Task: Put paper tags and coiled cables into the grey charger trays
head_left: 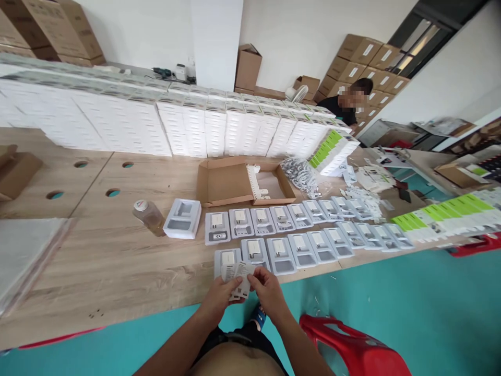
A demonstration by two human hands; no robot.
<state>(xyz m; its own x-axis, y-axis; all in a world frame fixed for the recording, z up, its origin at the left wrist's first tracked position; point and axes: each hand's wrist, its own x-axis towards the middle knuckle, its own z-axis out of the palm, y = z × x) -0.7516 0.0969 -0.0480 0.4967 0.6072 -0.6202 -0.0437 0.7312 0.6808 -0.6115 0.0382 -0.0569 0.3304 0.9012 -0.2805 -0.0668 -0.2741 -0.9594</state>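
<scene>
Both hands meet over the near edge of the table [117,271]: my left hand [219,298] pinches the lower left of a small sheaf of white paper slips [239,279], fingers closed on it, while my right hand [269,291] closes thumb and forefinger on the sheaf's right edge. The slips stand roughly upright between the two hands, fanned a little at the top, their long axis running away from me toward the nearest white tray [227,259], which lies just beyond my fingertips and partly hidden behind the paper. Neither hand is clearly nearer that tray; it sits almost straight ahead of both. Far left on the table lies a stack of clear plastic sheets [27,256]; further right a small bottle [149,215] lies tilted beside an unfilled white tray insert [182,218]. From there two rows of filled trays [305,230], each holding a white charger, run off to the right, the far row longer than the near one. Behind them an open cardboard box [230,183] lies flat, and a wall of stacked white boxes [156,122] lines the table's far side. At far right sit green-and-white boxes [446,215], a red plastic stool [352,347] stands on the teal floor, and another person [348,104] works beyond the stacks.
</scene>
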